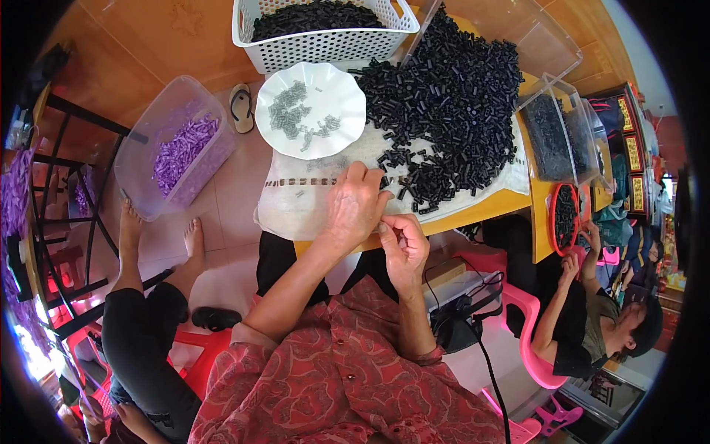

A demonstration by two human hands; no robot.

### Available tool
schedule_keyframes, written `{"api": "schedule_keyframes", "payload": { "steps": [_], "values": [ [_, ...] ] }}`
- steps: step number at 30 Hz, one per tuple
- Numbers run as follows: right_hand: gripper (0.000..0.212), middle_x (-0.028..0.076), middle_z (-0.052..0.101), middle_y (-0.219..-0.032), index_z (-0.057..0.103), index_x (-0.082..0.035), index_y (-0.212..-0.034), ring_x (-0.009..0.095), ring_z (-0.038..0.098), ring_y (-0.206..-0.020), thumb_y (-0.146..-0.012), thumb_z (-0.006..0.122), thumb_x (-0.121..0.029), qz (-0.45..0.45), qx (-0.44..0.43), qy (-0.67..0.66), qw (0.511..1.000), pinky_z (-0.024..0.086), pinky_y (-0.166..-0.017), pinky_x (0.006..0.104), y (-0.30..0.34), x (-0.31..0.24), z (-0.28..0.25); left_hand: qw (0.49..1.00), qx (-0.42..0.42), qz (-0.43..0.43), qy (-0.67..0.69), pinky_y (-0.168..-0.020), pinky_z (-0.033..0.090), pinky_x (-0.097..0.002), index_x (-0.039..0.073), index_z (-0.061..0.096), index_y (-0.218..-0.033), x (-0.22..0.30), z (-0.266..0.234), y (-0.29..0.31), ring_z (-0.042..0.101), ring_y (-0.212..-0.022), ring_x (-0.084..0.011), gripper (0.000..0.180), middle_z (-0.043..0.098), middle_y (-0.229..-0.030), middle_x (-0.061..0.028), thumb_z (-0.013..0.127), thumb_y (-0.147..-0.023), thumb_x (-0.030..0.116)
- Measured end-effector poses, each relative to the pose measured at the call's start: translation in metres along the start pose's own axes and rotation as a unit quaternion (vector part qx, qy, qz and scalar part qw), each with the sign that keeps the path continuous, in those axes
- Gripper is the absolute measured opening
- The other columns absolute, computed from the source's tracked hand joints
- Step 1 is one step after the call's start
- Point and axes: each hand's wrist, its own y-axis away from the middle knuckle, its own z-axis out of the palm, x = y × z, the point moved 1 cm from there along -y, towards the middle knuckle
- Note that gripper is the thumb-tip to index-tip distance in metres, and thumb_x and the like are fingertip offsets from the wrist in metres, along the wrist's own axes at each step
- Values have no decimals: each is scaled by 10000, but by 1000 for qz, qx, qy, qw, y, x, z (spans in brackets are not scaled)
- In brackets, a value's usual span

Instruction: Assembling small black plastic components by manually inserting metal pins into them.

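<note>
My left hand (353, 207) rests on the white cloth (296, 207) at the near edge of the tabletop (484, 207), fingers curled down and pressed together toward my right hand (403, 244), which is raised just below it with thumb and forefinger pinched. Whatever small part sits in that grip is too tiny to make out, but both hands meet at one spot, held close to my chest where I can see the work. The pile of small black pieces (451, 103) lies spread on the cloth right beyond my fingers, within easy reach. A white scalloped plate (310, 109) of little grey parts (296, 115) sits just left of the pile, keeping the two kinds apart. Behind them stands a white basket (325, 37) holding more black pieces, and on the floor to my left a clear tub (174, 148) holds purple bits.
</note>
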Motion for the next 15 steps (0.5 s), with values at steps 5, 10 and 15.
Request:
{"api": "schedule_keyframes", "payload": {
  "steps": [5, 10, 15],
  "values": [
    [100, -3, 525, -876, 617, 38, -968, 31, 455, -687, -869, 600, 39, -8, -1, 14, 1000, 367, -589, 164, 0, 1, -2, 999, -17, 0, -37, -667, 498, -418, 35, 646, -929, -3, 3, 1, 592, -799, -333, 257, 536, -865, -133, 729, -695, 98],
    [103, 10, 532, -873, 617, 36, -969, 44, 486, -680, -867, 603, 35, -10, -1, 5, 1000, 399, -594, 173, 2, 2, -3, 994, 14, 3, 108, -628, 524, -346, 12, 634, -939, -14, -4, 7, 628, -731, -266, 232, 601, -840, -109, 710, -721, 32],
    [94, 16, 533, -883, 619, 30, -961, 45, 487, -713, -868, 612, 19, 8, -6, -18, 1000, 403, -626, 180, 4, -8, -1, 821, -48, -162, 546, -704, 554, -263, -1, 630, -1047, -36, -15, 26, 644, -824, -118, 221, 658, -949, -65, 640, -831, -45]
  ]
}}
